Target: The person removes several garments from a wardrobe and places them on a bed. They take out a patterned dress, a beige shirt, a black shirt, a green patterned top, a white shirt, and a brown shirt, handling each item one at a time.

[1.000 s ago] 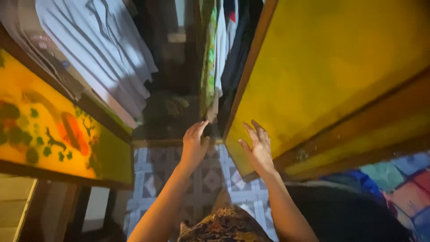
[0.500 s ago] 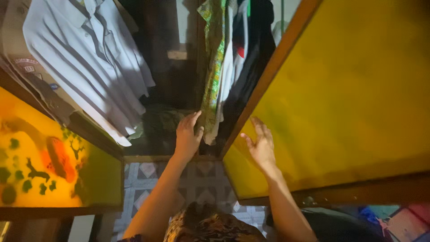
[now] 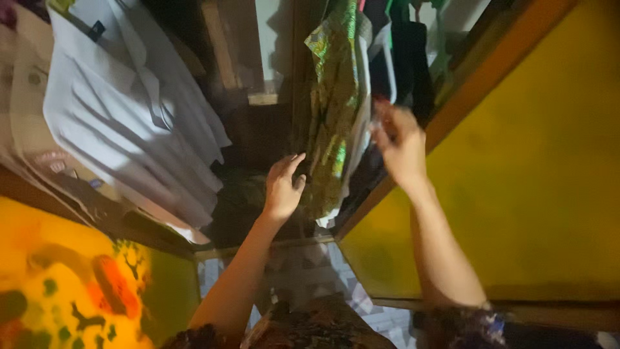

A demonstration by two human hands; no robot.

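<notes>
Green patterned garment [image 3: 334, 110]: hangs in the open wardrobe, between the pale striped shirt [image 3: 123, 123] on the left and the dark clothes [image 3: 403, 58] on the right. Its lower hem sits just above the wardrobe floor edge.

Your left hand [image 3: 282, 187]: half a second ago it was lower, at the garment's bottom corner. Now it rests against the left edge of the green cloth, thumb and fingers [image 3: 292, 165] curled loosely toward the fabric. Contact looks light; whether they pinch the cloth or only touch it cannot be told, the frame is blurred there.

Your right hand [image 3: 399, 145]: the bigger change. Before, it lay flat on the inside of the yellow door [image 3: 529, 174], fingers spread. It has left the door and risen to the right edge of the garment, near the dark clothes. The fingers are bunched, seemingly around a fold of pale cloth, but motion blur hides the grip.

Judgement: both hands now bracket the same hanging piece, so the work has moved from the door to the clothes themselves.

Outward: a second yellow door with orange and green painted shapes [image 3: 77, 291] stands open at lower left. Patterned floor tiles [image 3: 310, 271] show below the wardrobe. Your patterned clothing [image 3: 310, 326] fills the bottom edge.
</notes>
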